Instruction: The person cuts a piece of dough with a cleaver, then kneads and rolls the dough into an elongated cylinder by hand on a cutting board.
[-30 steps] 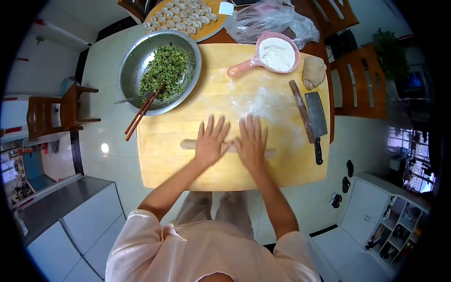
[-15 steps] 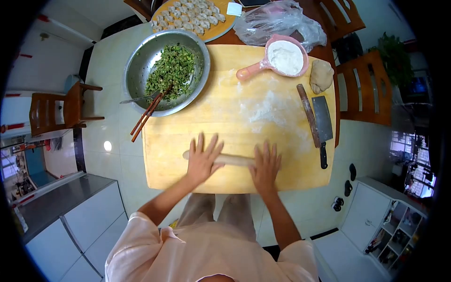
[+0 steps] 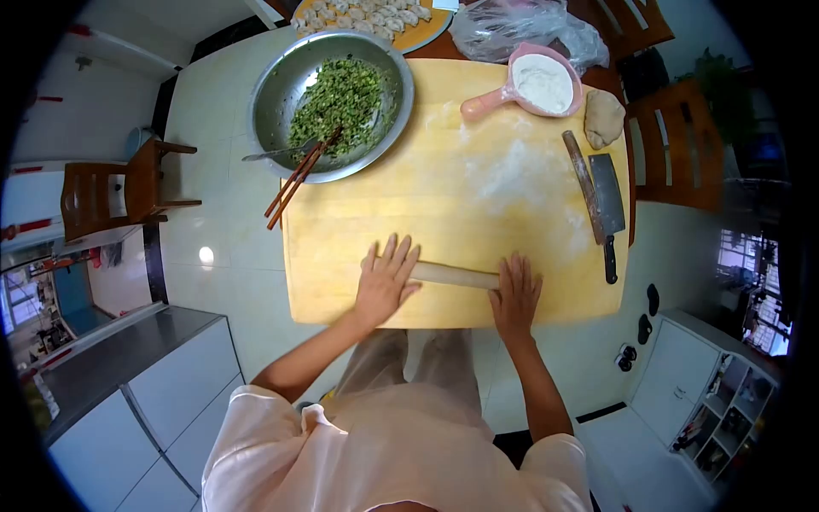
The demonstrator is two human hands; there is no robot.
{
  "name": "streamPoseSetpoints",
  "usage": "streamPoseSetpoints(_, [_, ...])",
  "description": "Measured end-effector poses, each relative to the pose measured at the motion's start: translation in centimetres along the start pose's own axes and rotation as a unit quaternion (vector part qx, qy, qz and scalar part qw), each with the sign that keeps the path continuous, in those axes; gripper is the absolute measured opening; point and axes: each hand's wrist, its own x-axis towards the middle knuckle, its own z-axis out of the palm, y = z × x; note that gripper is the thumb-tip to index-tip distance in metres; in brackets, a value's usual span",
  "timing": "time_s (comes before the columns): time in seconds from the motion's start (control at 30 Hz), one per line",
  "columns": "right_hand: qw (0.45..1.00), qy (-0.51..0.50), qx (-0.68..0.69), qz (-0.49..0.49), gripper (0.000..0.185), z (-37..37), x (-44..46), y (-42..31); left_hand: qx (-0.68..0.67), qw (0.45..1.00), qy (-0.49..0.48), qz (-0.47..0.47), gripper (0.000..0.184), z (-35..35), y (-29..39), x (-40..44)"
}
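A long, smooth roll of dough point(image 3: 452, 274) lies crosswise near the front edge of the wooden board point(image 3: 341, 294). My left hand point(image 3: 386, 280) rests flat on its left end with the fingers spread. On the right end lies my right hand point(image 3: 515, 294), palm down, fingers stretched out. Both hands cover parts of the roll, and its middle shows between them. White flour point(image 3: 520, 175) is scattered on the board beyond the hands.
A steel bowl point(image 3: 403, 119) of green filling point(image 3: 341, 98) holds chopsticks point(image 3: 294, 183) and a spoon. Flour fills a pink scoop point(image 3: 485, 104). At right are a dough lump point(image 3: 604, 119), a rolling pin point(image 3: 583, 183) and a cleaver point(image 3: 606, 196). Dumplings point(image 3: 367, 15) lie behind.
My hands have moved apart along the roll, which shows longer between them than a second ago. The board and everything on it have shifted right and slightly up in view.
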Motion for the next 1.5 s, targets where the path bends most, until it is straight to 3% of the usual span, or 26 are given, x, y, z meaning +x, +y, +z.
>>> streamPoseSetpoints(0.1, [0.999,-0.018,0.011,0.038,0.066,0.1,-2.1,-2.9,-0.141,0.990,-0.002,-0.016,0.087,-0.3,3.7,-4.0])
streamPoseSetpoints(0.17, [0.979,-0.031,0.200,-0.037,0.065,-0.2,-1.6,-7.3,-0.205,0.979,0.006,0.009,0.086,-0.7,6.3,-4.4])
streamPoseSetpoints(0.23, [0.990,-0.005,0.046,-0.133,0.058,5.9,-1.0,-11.8,-0.243,0.965,0.069,0.068,0.081,1.1,8.2,-2.6])
streamPoseSetpoints(0.33, [0.992,-0.049,-0.041,-0.110,0.055,5.0,5.9,-11.4,-0.077,0.994,0.059,0.055,0.092,0.9,6.8,3.2])
streamPoseSetpoints(0.43, [0.994,0.046,0.058,-0.081,0.055,3.2,11.8,-9.1,-0.195,0.965,0.175,0.022,0.072,1.9,3.0,9.6])
streamPoseSetpoints(0.53, [0.997,0.061,0.045,0.017,0.057,2.4,13.5,-8.2,-0.239,0.936,0.245,-0.089,0.065,2.2,2.0,11.9])
streamPoseSetpoints(0.63, [1.000,0.016,0.016,0.003,0.060,2.5,7.2,-9.0,-0.109,0.990,0.082,-0.040,0.063,2.3,3.7,6.9])
streamPoseSetpoints(0.73, [0.998,-0.002,0.027,-0.048,0.066,2.2,3.8,-8.6,-0.123,0.991,0.055,-0.009,0.063,2.8,4.0,3.1])
streamPoseSetpoints(0.87, [0.999,0.052,-0.007,0.015,0.061,1.2,11.6,-6.3,-0.049,0.986,0.148,-0.064,0.057,1.0,2.2,10.1])
streamPoseSetpoints(0.97, [0.995,0.082,0.020,0.053,0.062,0.8,14.3,-4.8,-0.020,0.987,0.148,-0.061,0.058,0.3,1.2,12.1])
streamPoseSetpoints(1.17, [0.997,-0.011,0.080,-0.008,0.064,-0.3,2.4,-5.4,-0.042,0.998,0.035,-0.005,0.065,1.4,3.1,2.8])
streamPoseSetpoints(1.3, [0.998,0.040,0.014,0.043,0.066,0.1,9.7,-2.7,-0.012,0.986,0.135,-0.097,0.067,0.3,1.5,9.8])
streamPoseSetpoints(1.4, [0.993,0.095,0.014,0.074,0.067,0.3,14.2,0.2,-0.032,0.981,0.164,-0.101,0.067,-0.3,-0.1,12.3])
streamPoseSetpoints(1.5, [0.998,0.034,0.023,0.038,0.066,-1.3,8.8,-1.1,-0.004,0.990,0.120,-0.071,0.066,0.6,1.2,8.1])
